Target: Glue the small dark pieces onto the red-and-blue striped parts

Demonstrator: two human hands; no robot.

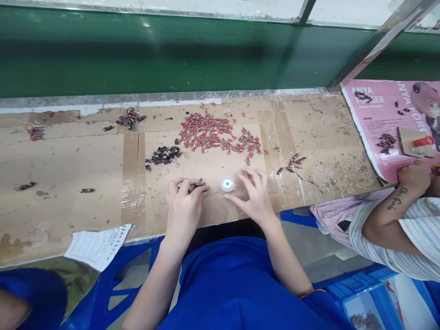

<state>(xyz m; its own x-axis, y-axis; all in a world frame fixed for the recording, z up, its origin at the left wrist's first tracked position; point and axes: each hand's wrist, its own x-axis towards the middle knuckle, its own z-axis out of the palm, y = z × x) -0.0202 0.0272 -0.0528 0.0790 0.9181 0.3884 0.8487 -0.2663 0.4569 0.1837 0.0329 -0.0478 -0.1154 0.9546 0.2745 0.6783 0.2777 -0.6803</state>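
Observation:
My left hand point(184, 201) rests near the front edge of the bench, its fingers curled round a bunch of small dark parts point(195, 187). Their exact kind is too small to tell, and the fingers partly cover them. To its right a small white round disc point(227, 184) with a blue centre lies on the cardboard. My right hand point(255, 195) is beside that disc, thumb and fingers spread apart with nothing between them. Behind both hands spreads a large heap of small red-and-metal parts point(206, 130). Left of the heap sits a pile of black parts point(165, 155).
Taped cardboard point(89, 160) covers the bench, backed by a green panel point(172, 55). Smaller clusters lie at the left and at the right point(294, 162). A paper sheet point(99, 246) overhangs the front edge. On the right, a co-worker's hand point(414, 176) is by a pink poster point(373, 130).

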